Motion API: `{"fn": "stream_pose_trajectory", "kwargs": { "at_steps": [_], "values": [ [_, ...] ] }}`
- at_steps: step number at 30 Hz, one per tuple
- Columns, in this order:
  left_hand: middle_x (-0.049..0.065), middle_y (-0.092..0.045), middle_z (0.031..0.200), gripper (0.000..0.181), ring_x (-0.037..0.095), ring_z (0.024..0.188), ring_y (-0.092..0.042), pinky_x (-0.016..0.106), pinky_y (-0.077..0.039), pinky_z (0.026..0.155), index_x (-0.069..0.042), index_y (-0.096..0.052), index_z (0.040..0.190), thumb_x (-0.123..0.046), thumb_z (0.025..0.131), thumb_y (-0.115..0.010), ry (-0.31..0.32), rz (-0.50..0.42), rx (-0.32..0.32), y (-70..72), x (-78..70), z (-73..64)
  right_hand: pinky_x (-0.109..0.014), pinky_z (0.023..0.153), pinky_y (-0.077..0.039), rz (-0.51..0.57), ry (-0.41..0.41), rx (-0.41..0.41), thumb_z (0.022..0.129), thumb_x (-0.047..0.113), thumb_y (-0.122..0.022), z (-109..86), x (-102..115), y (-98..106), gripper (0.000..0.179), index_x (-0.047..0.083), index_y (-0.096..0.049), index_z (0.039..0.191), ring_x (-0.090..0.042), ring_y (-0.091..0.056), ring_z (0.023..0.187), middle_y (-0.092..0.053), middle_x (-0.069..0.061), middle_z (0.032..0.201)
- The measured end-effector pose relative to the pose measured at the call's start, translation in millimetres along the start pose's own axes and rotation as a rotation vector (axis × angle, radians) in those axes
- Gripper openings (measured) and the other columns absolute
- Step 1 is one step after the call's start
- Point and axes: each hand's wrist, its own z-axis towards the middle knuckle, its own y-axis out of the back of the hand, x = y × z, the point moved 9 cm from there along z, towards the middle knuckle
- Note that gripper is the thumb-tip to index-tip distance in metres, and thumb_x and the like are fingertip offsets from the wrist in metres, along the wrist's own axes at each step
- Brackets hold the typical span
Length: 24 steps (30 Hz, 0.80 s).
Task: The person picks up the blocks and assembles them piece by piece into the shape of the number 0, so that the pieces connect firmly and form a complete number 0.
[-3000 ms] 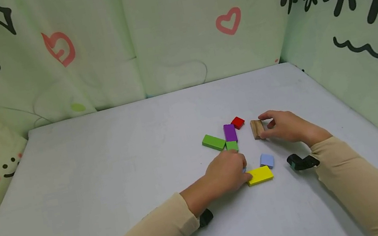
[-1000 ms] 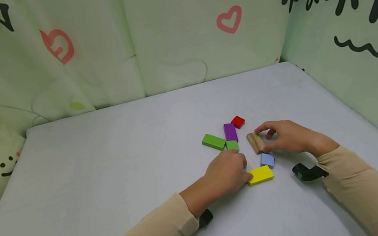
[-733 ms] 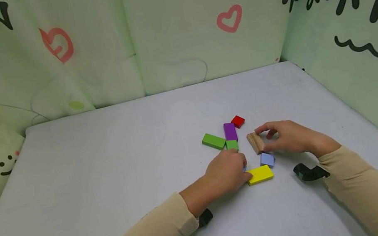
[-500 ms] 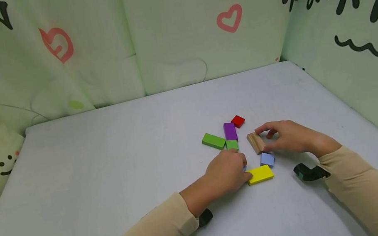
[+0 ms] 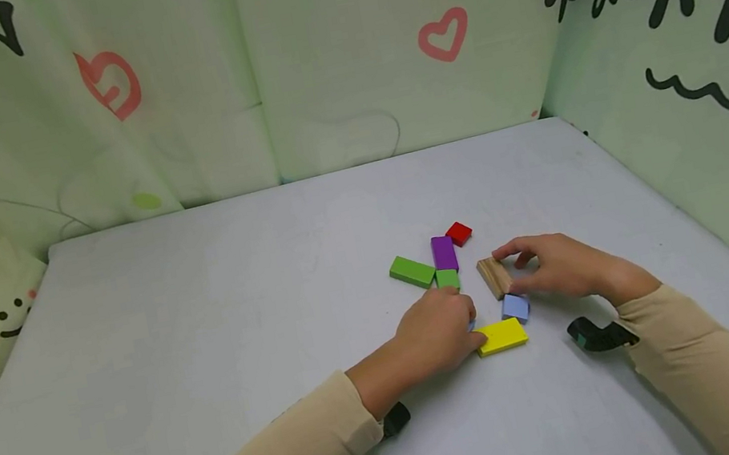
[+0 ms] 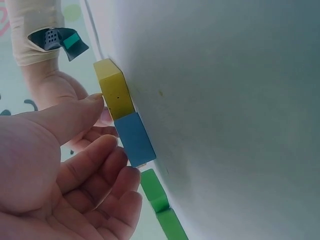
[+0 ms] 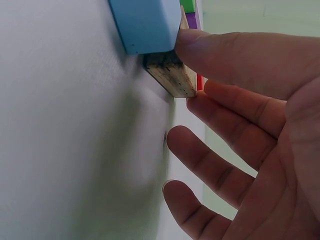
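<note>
In the head view my left hand [image 5: 432, 331] spans a row of blocks, its thumb on the yellow block [image 5: 501, 336] and its fingertips by the small green block [image 5: 448, 279]. The left wrist view shows a blue block [image 6: 135, 139] between them, mostly hidden from above, with relaxed fingers beside it. My right hand [image 5: 558, 266] pinches a brown wooden block [image 5: 495, 278] between thumb and finger, the other fingers spread loosely. That block lies slanted on the table, its near end right at a light blue block [image 5: 514, 307], which sits behind the yellow one.
Beyond the small green block lies a purple block [image 5: 444, 253], with a red block [image 5: 459, 233] at its far corner. A longer green block [image 5: 412, 272] angles off leftward. The white table [image 5: 207, 328] is enclosed by printed pale green curtains [image 5: 334, 54].
Over the three seconds my right hand has brought the wooden block nearer and slightly left, turning it, toward the light blue block. My left hand has stayed in place.
</note>
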Motion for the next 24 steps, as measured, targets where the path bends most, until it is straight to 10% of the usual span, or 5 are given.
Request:
{"fn": "stream_pose_trajectory", "kwargs": {
  "at_steps": [24],
  "values": [
    [-0.004,-0.064,0.093,0.029,0.009,0.081,-0.053,0.017,-0.047,0.070,-0.014,-0.077,0.109,-0.036,0.090,-0.076,-0.003,0.007,-0.008,0.7,-1.3,-0.9,-0.055,0.091,-0.049,0.014,0.005,-0.006,0.089,0.028,-0.075,-1.6,-0.3,0.6,0.057,0.005,-0.056,0.138,-0.037,-0.056,0.112,-0.062,-0.019,0.125]
  ]
}}
